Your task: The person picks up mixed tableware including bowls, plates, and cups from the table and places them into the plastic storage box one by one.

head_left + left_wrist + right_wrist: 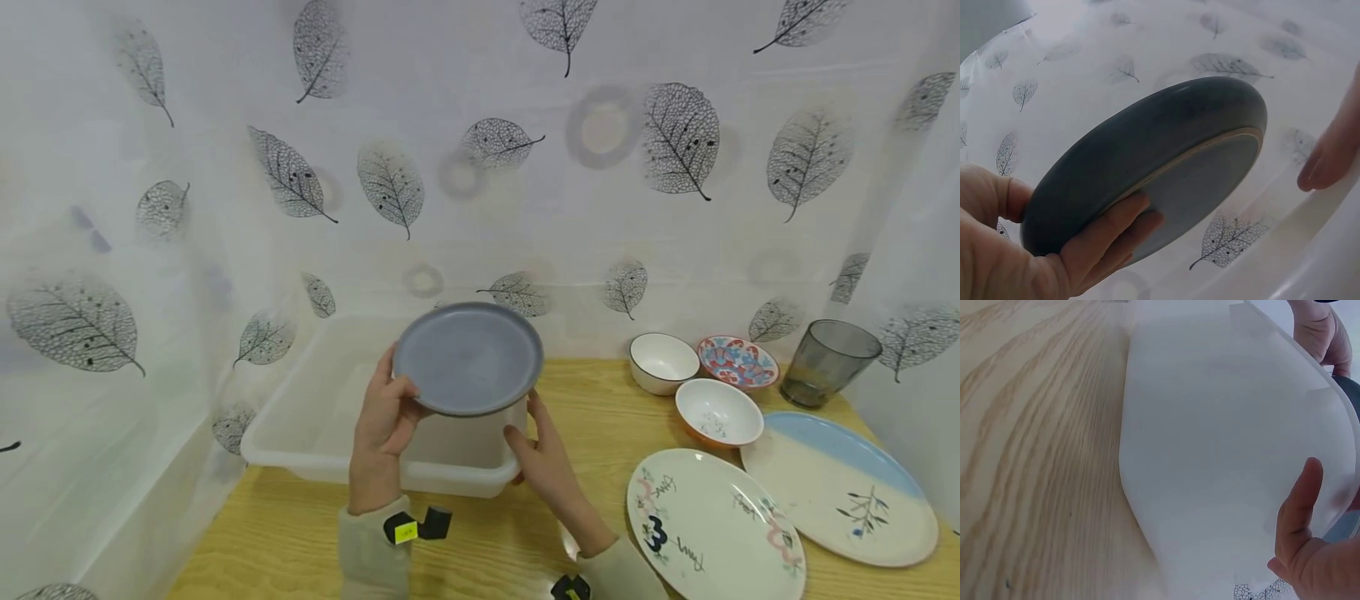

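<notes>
My left hand (pixel 386 425) grips a grey-blue round plate (pixel 471 358) by its left edge, thumb on the upper face and fingers against the underside. In the left wrist view the plate (pixel 1147 162) is tilted, its dark side wall and pale foot ring showing. It is held over the right part of a white plastic bin (pixel 300 437). At the bin's right front corner, my right hand (pixel 551 467) holds the rim, thumb inside and fingers outside. The right wrist view shows a finger (pixel 1300 506) along the bin's outer wall (pixel 1222 431).
To the right on the wooden table (pixel 585 408) are a white bowl (pixel 660 375), a red-and-blue patterned bowl (pixel 750 379), an orange-sided bowl (pixel 720 417) and a grey glass (pixel 813 375). Nearer lie a floral oval plate (pixel 712 517) and a blue-and-cream oval plate (pixel 817 500). Leaf-print sheeting (pixel 465 75) surrounds the table.
</notes>
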`<state>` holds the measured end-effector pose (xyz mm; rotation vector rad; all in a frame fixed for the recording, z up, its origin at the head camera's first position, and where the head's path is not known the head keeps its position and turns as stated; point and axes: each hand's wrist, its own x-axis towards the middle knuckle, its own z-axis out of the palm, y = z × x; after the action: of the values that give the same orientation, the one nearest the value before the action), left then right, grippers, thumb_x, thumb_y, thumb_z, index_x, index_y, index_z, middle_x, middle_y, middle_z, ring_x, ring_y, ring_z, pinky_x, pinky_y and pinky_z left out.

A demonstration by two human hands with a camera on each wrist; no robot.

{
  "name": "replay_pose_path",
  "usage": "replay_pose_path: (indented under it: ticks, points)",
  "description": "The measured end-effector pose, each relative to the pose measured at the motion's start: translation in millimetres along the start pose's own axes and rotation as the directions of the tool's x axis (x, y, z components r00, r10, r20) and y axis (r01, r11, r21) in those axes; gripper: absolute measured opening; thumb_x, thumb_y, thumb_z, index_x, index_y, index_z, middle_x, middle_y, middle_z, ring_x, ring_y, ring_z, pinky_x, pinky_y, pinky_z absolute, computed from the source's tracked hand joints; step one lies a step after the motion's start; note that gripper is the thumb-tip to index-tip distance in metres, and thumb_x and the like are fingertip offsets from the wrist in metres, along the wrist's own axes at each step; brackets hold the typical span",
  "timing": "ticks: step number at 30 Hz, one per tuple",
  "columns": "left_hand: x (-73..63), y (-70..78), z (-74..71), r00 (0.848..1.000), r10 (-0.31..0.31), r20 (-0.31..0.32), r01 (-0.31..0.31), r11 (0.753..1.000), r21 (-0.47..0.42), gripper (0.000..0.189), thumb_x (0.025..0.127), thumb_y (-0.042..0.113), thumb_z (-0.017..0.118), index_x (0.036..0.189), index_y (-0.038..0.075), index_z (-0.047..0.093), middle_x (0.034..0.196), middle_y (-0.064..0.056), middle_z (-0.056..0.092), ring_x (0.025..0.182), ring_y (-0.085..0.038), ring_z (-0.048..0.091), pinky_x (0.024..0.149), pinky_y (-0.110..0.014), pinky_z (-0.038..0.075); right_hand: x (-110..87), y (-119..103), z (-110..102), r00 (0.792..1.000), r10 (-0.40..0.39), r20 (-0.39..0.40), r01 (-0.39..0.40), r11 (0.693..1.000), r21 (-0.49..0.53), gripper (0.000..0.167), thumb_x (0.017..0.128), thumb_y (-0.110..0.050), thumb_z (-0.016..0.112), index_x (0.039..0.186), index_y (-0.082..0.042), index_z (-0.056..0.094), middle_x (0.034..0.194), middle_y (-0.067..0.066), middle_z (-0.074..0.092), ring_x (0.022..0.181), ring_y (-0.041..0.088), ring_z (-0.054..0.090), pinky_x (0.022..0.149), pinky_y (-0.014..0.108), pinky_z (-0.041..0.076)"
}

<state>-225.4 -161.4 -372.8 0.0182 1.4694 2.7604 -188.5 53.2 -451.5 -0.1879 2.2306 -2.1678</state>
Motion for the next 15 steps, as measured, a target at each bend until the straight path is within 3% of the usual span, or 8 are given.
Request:
replay_pose_path:
  ticks: [7,15]
  points:
    - [2.5,2.1,-5.3,1.000,0.003,-0.017,-0.003,1.000,0.000,0.094,0.070,-0.016,0.027,0.158,0.013,0.014,0.154,-0.018,0.029,0.093,-0.017,0.064,0.069,-0.040,0.055,-1.1,2.1,3.6,0.999,-0.043,0.030,0.043,0.999,-0.020,0.064,0.103,-0.013,0.046,0.160,-0.015,0.018,0.154,0.023,0.029,0.068,0.020,0.064,0.044,0.040,0.051]
    - [6.3,9.1,-10.9,0.999,-0.001,-0.050,0.000,1.000,-0.012,0.094,0.070,-0.017,0.026,0.158,0.015,0.015,0.152,-0.013,0.032,0.093,-0.017,0.064,0.071,-0.041,0.055,-3.2,0.2,3.4,0.997,-0.059,0.053,0.061,0.997,-0.044,0.061,0.105,-0.016,0.046,0.159,-0.009,0.019,0.157,0.023,0.025,0.070,0.019,0.062,0.046,0.037,0.052]
